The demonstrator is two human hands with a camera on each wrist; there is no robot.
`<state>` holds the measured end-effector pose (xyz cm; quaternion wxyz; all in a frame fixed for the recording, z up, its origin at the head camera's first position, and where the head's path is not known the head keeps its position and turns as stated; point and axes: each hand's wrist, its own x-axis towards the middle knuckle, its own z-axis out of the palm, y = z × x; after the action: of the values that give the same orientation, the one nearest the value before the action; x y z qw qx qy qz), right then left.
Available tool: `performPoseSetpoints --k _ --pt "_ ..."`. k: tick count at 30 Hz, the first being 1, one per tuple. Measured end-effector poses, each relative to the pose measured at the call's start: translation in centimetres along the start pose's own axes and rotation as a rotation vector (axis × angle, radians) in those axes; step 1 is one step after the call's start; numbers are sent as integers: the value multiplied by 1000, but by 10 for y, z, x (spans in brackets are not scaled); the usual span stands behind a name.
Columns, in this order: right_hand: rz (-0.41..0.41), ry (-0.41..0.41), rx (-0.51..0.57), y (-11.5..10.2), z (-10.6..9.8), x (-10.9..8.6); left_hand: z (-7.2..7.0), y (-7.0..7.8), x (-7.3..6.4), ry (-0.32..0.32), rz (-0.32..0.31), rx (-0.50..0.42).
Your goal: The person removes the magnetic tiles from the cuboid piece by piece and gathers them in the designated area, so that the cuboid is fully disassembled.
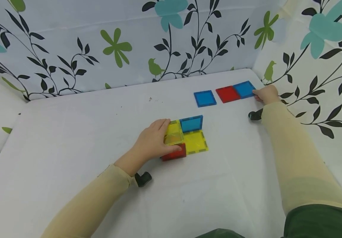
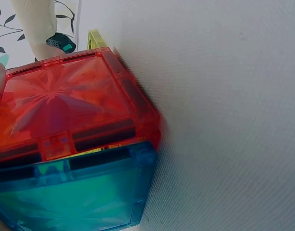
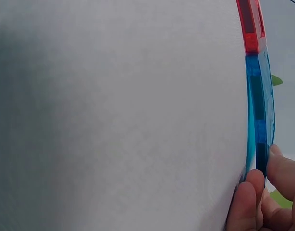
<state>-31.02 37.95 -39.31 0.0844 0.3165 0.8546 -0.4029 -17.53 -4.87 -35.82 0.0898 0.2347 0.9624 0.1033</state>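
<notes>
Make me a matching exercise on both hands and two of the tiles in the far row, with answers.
Column one
1. Left hand
2. Right hand
3. Leftmost tile of the far row
4. Middle tile of the far row

Column two
A. Red, touching the rightmost blue tile
B. Pinches a tile at its edge
C. Holds the tile structure, thumb against its red side
D. Blue, with a gap between it and its neighbour

Right pairs: 1-C, 2-B, 3-D, 4-A
</notes>
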Motion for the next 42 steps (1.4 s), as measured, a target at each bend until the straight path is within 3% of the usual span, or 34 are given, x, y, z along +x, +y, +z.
performPoseSetpoints --k 12,42 --pt "-19 -30 -72 -4 -2 -6 -2 0 -2 -21 -7 1" --pt "-87 42 -218 -5 2 -13 -5 -3 -1 -43 -2 9"
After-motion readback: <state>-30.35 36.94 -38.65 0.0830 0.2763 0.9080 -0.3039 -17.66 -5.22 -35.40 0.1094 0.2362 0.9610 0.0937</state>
